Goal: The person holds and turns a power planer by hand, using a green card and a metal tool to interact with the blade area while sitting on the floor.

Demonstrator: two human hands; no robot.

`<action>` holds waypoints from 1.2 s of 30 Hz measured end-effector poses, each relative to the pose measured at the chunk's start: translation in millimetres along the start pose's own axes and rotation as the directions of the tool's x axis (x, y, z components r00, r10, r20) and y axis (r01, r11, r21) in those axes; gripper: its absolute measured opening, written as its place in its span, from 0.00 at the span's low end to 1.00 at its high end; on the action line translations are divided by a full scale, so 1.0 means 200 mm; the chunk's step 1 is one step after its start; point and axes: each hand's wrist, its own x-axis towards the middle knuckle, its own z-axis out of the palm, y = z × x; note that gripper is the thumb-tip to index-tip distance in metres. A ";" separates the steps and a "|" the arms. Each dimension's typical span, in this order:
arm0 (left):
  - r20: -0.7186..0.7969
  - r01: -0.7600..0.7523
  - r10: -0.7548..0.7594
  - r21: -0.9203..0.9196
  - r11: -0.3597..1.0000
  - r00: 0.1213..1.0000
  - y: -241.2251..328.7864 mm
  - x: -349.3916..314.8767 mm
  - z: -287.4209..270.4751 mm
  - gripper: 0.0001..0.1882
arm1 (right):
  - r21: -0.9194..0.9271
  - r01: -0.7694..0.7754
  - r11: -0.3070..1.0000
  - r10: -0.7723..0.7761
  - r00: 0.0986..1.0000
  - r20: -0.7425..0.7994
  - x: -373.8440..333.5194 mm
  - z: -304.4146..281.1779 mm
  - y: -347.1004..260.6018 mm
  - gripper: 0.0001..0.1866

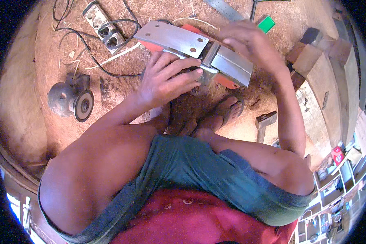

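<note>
Planer (171, 37), sole-up, is over the shavings-strewn floor (49, 53), just beyond my feet (230, 110). My left hand (162, 79) is clamped along its near side; my right hand (250, 40) curls at the far side by the cutter slot (209, 53), and I can't tell whether its fingers meet anything. I'd hold the left grip firm, fingertips clear of that slot, work the right slowly, and first check the power strip (94, 17), since I can't tell what's plugged in.
</note>
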 end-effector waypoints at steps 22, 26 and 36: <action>-0.004 -0.012 0.012 -0.022 1.000 1.000 0.00 0.01 -0.01 0.24 | -0.038 0.201 0.979 -0.188 0.958 0.218 0.08 0.04 -0.07 0.13; -0.004 -0.001 0.001 -0.025 1.000 1.000 0.00 0.00 0.00 0.24 | -0.051 0.201 0.978 -0.185 0.957 0.222 0.08 0.02 -0.08 0.13; 0.022 -0.007 0.008 -0.038 0.999 1.000 0.01 0.04 -0.03 0.23 | -0.079 0.205 0.976 -0.186 0.962 0.198 0.07 0.04 -0.07 0.12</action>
